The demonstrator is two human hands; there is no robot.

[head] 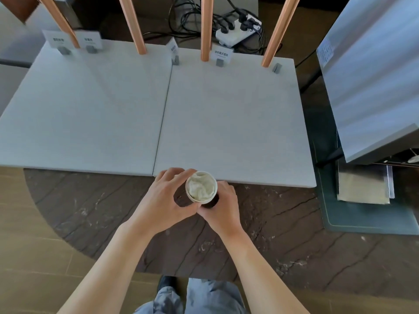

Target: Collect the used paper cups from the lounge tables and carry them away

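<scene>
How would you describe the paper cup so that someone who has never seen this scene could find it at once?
Start at the two pale square boards lying side by side on the dark round table. Just past the near edge of the right board, the left hand and right hand grip a dark-sided paper cup. Its white rim, stuffed with crumpled pale paper, sets it apart.

Both hands grip one paper cup (201, 187) stuffed with crumpled tissue: left hand (166, 201) at 9 o'clock, right hand (223, 206) at 4, above the dark tabletop (90, 207).
</scene>
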